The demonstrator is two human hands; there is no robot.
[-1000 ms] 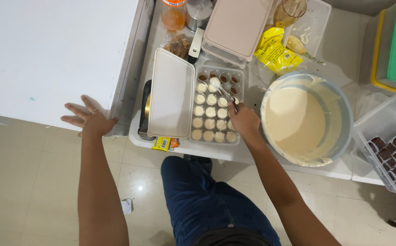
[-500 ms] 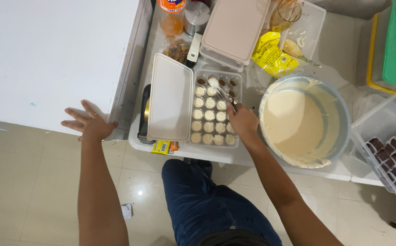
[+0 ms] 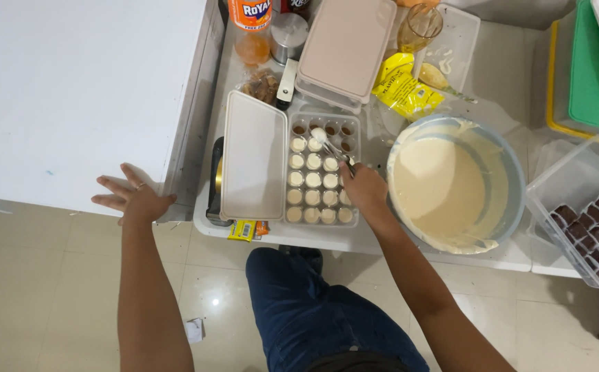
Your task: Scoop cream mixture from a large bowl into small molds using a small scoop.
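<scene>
Two hands at work: right hand (image 3: 363, 187) gripped spoon (image 3: 328, 142) over mould tray (image 3: 321, 170), beside batter bowl (image 3: 455, 182); left hand (image 3: 133, 198) spread open, empty, on white counter edge (image 3: 72, 96).

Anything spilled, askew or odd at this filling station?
Slightly messy: batter is smeared up the inner wall of the big bowl. The tray is only part filled, its top cups dark. A crumpled scrap lies on the floor. The right hand holds a spoon over the tray.

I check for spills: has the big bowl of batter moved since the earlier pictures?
No. The bowl of batter sits right of the mould tray, as before.
</scene>
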